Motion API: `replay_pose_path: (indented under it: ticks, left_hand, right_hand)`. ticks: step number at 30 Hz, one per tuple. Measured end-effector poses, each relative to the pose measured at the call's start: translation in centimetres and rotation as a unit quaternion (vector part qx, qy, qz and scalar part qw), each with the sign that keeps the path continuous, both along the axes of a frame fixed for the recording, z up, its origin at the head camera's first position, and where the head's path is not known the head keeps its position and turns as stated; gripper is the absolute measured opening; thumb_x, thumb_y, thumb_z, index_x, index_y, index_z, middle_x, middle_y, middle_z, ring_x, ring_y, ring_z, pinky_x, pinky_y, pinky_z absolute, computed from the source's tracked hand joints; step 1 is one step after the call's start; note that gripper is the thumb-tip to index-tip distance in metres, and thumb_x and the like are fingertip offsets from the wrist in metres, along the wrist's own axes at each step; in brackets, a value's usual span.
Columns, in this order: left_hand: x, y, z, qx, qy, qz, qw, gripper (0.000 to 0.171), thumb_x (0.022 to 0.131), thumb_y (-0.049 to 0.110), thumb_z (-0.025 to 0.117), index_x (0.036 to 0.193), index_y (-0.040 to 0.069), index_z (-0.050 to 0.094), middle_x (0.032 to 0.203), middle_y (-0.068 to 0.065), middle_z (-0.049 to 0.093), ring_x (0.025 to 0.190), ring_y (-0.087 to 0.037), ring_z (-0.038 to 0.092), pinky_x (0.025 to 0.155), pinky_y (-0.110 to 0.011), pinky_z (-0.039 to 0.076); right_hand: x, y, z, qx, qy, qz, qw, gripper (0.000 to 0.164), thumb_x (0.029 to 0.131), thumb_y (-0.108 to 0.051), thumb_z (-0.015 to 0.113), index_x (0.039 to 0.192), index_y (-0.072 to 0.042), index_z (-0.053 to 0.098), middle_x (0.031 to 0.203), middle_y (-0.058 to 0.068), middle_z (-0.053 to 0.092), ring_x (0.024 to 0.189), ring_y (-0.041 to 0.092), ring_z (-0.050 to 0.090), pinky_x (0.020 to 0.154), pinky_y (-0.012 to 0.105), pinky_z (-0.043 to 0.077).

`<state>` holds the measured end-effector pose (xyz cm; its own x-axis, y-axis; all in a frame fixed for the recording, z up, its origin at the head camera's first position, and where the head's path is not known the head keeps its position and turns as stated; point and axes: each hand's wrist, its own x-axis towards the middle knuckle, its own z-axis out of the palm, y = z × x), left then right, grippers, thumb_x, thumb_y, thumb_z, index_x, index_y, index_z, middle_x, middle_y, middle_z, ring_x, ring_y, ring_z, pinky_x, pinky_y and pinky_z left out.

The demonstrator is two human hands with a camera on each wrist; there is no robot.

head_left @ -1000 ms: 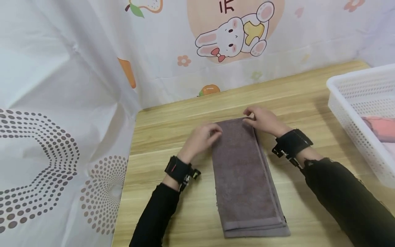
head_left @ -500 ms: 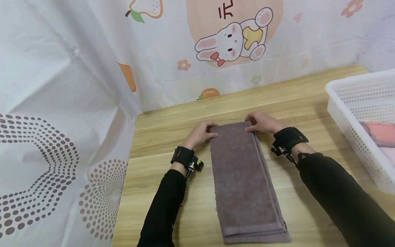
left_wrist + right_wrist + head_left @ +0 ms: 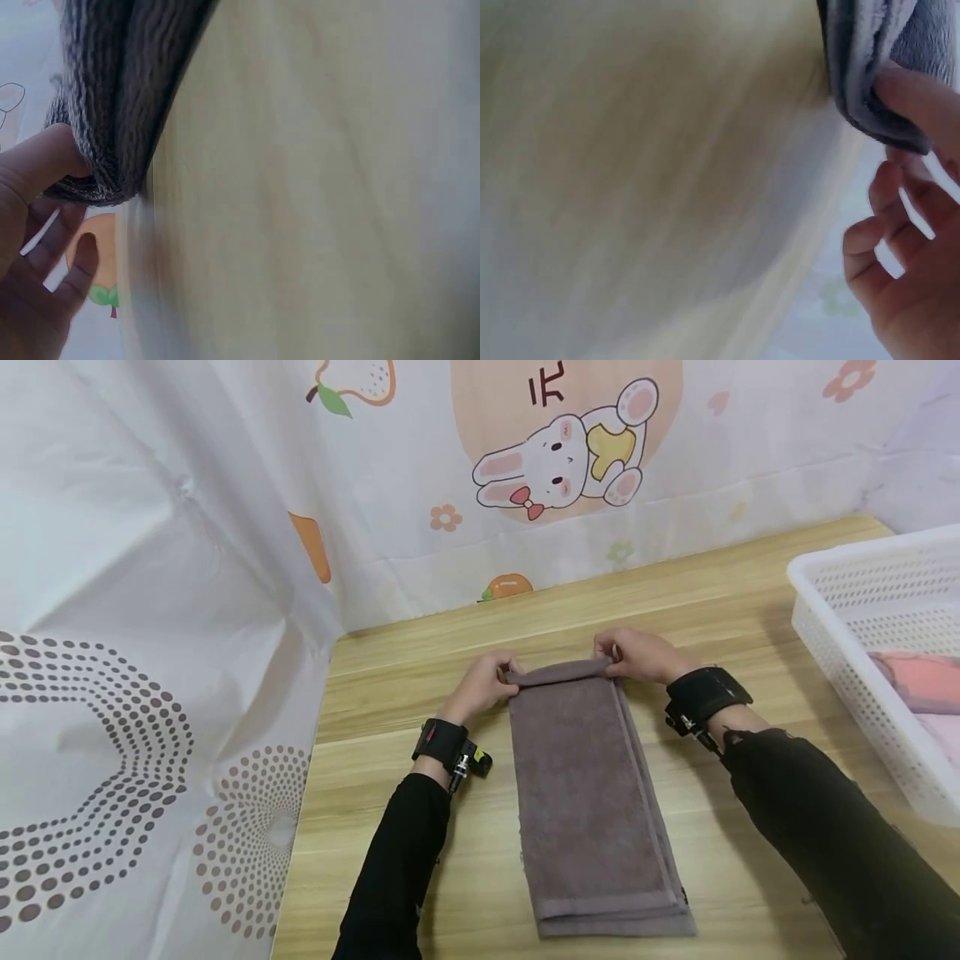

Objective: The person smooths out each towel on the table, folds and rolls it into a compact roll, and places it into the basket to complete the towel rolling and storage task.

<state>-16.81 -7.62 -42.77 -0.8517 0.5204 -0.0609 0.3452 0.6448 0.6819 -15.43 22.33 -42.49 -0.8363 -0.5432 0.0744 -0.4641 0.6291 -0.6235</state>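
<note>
A brownish-purple towel [image 3: 581,793], folded into a long strip, lies lengthwise on the wooden table. Its far end is turned over toward the person in a narrow fold [image 3: 562,672]. My left hand [image 3: 486,683] pinches the left corner of that fold between thumb and fingers. At the right corner my right hand [image 3: 637,656] does the same. In the left wrist view, the thumb presses into the curled towel edge [image 3: 112,150], with other fingers spread below. The right wrist view has the thumb on the folded layers [image 3: 866,82], the remaining fingers bent beneath.
A white perforated plastic basket [image 3: 847,643] stands on the right, with a pink and grey folded cloth [image 3: 926,681] inside. Behind the wooden table [image 3: 390,685] hangs a white curtain [image 3: 397,468] printed with a rabbit, continuing down the left side.
Both hands have closed on the towel's far corners. Since half a second ago, the far edge has been turned over toward the person into a narrow fold.
</note>
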Motion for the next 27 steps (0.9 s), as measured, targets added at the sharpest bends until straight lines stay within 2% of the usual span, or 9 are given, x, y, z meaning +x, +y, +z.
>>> replay_pose_path:
  ticks: [5, 8, 11, 14, 16, 21, 23, 25, 27]
  left_hand:
    - [0.5, -0.3, 0.2, 0.02, 0.021, -0.011, 0.9995, 0.021, 0.082, -0.008, 0.074, 0.089, 0.011, 0.073, 0.105, -0.001, 0.067, 0.09, -0.016, 0.056, 0.076, -0.025, 0.048]
    - [0.8, -0.4, 0.6, 0.006, 0.046, -0.026, 0.9986, 0.023, 0.079, -0.011, 0.075, 0.087, 0.01, 0.075, 0.107, -0.003, 0.067, 0.1, -0.018, 0.058, 0.083, -0.027, 0.05]
    - [1.0, -0.3, 1.2, -0.048, 0.09, -0.066, 0.9926, 0.023, 0.079, -0.009, 0.076, 0.089, 0.012, 0.078, 0.109, -0.003, 0.068, 0.11, -0.019, 0.058, 0.096, -0.029, 0.048]
    - [1.1, -0.2, 1.7, -0.111, 0.13, -0.109, 0.9793, 0.024, 0.084, -0.005, 0.073, 0.092, 0.016, 0.08, 0.108, 0.002, 0.07, 0.112, -0.017, 0.058, 0.104, -0.029, 0.043]
    - [1.2, -0.2, 2.0, -0.143, 0.143, -0.128, 0.971, 0.026, 0.089, -0.002, 0.067, 0.095, 0.019, 0.08, 0.106, 0.005, 0.071, 0.109, -0.015, 0.059, 0.104, -0.029, 0.042]
    - [1.6, -0.1, 3.2, -0.174, 0.112, -0.124, 0.9706, 0.027, 0.098, 0.01, 0.054, 0.101, 0.022, 0.079, 0.106, 0.008, 0.073, 0.099, -0.01, 0.061, 0.092, -0.026, 0.046]
    - [1.6, 0.2, 3.5, -0.173, 0.095, -0.115, 0.9736, 0.023, 0.1, 0.017, 0.055, 0.101, 0.021, 0.078, 0.103, 0.008, 0.073, 0.091, -0.008, 0.06, 0.084, -0.025, 0.047]
    - [1.4, 0.5, 3.7, -0.168, 0.076, -0.1, 0.9777, 0.02, 0.101, 0.023, 0.059, 0.094, 0.02, 0.077, 0.09, 0.009, 0.07, 0.078, -0.006, 0.056, 0.073, -0.023, 0.044]
    - [1.3, 0.9, 3.8, -0.162, 0.059, -0.081, 0.9818, 0.027, 0.099, 0.031, 0.062, 0.078, 0.018, 0.073, 0.071, 0.009, 0.06, 0.063, -0.005, 0.047, 0.062, -0.021, 0.038]
  right_hand:
    - [0.5, -0.2, 0.7, 0.038, 0.045, -0.008, 0.998, 0.031, 0.071, 0.013, 0.07, 0.073, -0.013, 0.053, 0.079, 0.003, 0.054, 0.071, 0.018, 0.051, 0.062, 0.033, 0.04]
    - [1.0, -0.4, 0.8, 0.051, 0.091, 0.004, 0.995, 0.036, 0.069, 0.017, 0.07, 0.071, -0.015, 0.053, 0.079, 0.001, 0.052, 0.071, 0.016, 0.05, 0.062, 0.032, 0.04]
    - [1.5, -0.3, 0.7, 0.061, 0.12, 0.01, 0.991, 0.038, 0.071, 0.017, 0.072, 0.069, -0.017, 0.054, 0.077, -0.001, 0.05, 0.071, 0.013, 0.049, 0.063, 0.03, 0.04]
    - [1.8, -0.1, 0.5, 0.077, 0.129, 0.022, 0.988, 0.037, 0.076, 0.013, 0.073, 0.069, -0.02, 0.058, 0.077, -0.002, 0.051, 0.073, 0.014, 0.048, 0.064, 0.031, 0.041]
    - [1.9, 0.1, 0.4, 0.083, 0.127, 0.032, 0.988, 0.033, 0.078, 0.01, 0.074, 0.072, -0.021, 0.064, 0.08, -0.002, 0.054, 0.076, 0.015, 0.051, 0.067, 0.033, 0.044]
    - [1.7, 0.7, 0.8, 0.092, 0.09, 0.047, 0.991, 0.018, 0.085, -0.004, 0.067, 0.084, -0.019, 0.077, 0.088, 0.0, 0.06, 0.079, 0.017, 0.057, 0.07, 0.038, 0.05]
    - [1.6, 0.6, 1.3, 0.102, 0.058, 0.043, 0.992, 0.014, 0.089, -0.014, 0.066, 0.08, -0.016, 0.077, 0.087, 0.0, 0.059, 0.075, 0.015, 0.055, 0.066, 0.036, 0.047]
    - [1.5, 0.0, 1.8, 0.118, 0.028, 0.025, 0.992, 0.033, 0.095, -0.029, 0.065, 0.066, -0.013, 0.07, 0.077, -0.001, 0.055, 0.064, 0.012, 0.048, 0.059, 0.032, 0.041]
    - [1.4, -1.2, 2.2, 0.14, 0.011, -0.006, 0.99, 0.052, 0.096, -0.044, 0.062, 0.055, -0.013, 0.06, 0.065, -0.002, 0.049, 0.054, 0.011, 0.041, 0.052, 0.029, 0.035]
